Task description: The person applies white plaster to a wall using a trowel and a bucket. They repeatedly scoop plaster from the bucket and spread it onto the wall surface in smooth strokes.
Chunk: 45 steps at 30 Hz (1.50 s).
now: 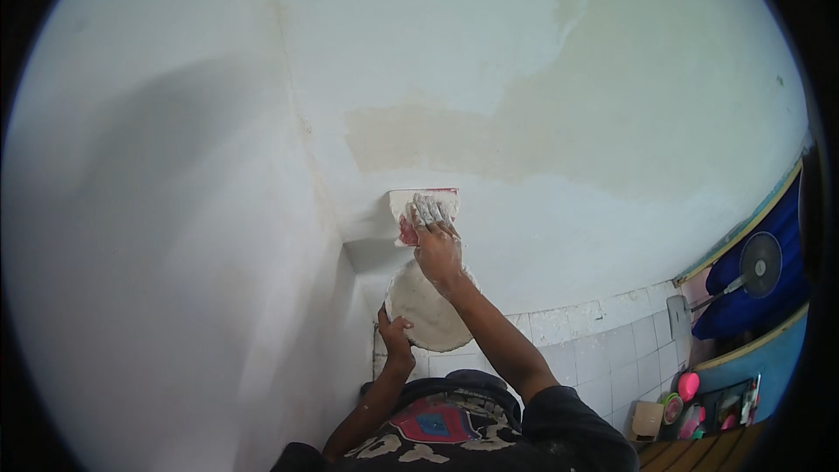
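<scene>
Against the wall ahead, my right hand [433, 236] presses a flat putty spreader [402, 203], its fingers laid over the back. White putty coats the spreader, with red showing at its top edge and lower left, and the fingertips are smeared white. Below it, my left hand [396, 337] grips the left rim of a round pan [428, 319] whose inside is covered with pale putty. My right wrist passes over the pan's upper right side. Beige unfinished-looking patches [437, 138] show on the white wall [516, 218] above the spreader.
A wall corner [336, 232] runs down close to my left. Pale tiles [612, 354] line the lower wall. To the right are a grey fan [759, 267], a blue curtain [725, 323], a pink container [689, 385] and a small cardboard box [647, 420].
</scene>
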Available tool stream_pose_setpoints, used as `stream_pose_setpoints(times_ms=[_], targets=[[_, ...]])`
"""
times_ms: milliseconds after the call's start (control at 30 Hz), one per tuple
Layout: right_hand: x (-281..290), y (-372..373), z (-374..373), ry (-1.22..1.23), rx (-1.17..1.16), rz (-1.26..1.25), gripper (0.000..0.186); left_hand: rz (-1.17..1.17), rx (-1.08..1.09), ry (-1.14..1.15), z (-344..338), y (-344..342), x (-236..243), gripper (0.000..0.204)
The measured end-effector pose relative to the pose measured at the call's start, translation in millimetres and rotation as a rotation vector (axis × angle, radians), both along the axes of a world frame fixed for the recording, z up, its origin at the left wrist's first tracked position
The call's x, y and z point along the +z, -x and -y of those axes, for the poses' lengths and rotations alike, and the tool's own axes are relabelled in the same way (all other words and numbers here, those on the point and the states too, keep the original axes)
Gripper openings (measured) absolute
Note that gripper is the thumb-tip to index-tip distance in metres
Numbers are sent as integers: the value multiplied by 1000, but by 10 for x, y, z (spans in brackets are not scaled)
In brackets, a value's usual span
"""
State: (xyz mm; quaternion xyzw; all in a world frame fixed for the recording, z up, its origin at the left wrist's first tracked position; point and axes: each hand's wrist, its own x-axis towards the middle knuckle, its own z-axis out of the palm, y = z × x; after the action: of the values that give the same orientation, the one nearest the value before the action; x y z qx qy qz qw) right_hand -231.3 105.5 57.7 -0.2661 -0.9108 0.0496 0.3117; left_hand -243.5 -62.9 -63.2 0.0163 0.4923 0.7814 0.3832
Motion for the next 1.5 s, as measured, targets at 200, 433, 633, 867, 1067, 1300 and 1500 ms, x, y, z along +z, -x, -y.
stream_pose_setpoints(times_ms=[200, 433, 633, 867, 1067, 1300, 1500], targets=[[1181, 148, 208, -79, 45, -252, 76, 28, 9, 14, -28, -2, -21, 77], [803, 626, -76, -277, 16, -139, 67, 11, 10, 72, 38, -63, 117, 77], [-73, 307, 182, 11, 81, 4, 58, 5, 39, 6, -10, -23, 89, 74], [823, -160, 130, -61, 0, -552, 63, 29, 73, 96, -50, -42, 103, 75], [641, 101, -376, -316, -92, -377, 74, -1, 8, 130, -43, -37, 92, 77], [4, 302, -345, -180, 10, -325, 72, -11, 23, 134, 17, -25, 164, 74], [330, 166, 26, 6, -8, -279, 66, -12, 51, 135, 12, -71, 223, 73]])
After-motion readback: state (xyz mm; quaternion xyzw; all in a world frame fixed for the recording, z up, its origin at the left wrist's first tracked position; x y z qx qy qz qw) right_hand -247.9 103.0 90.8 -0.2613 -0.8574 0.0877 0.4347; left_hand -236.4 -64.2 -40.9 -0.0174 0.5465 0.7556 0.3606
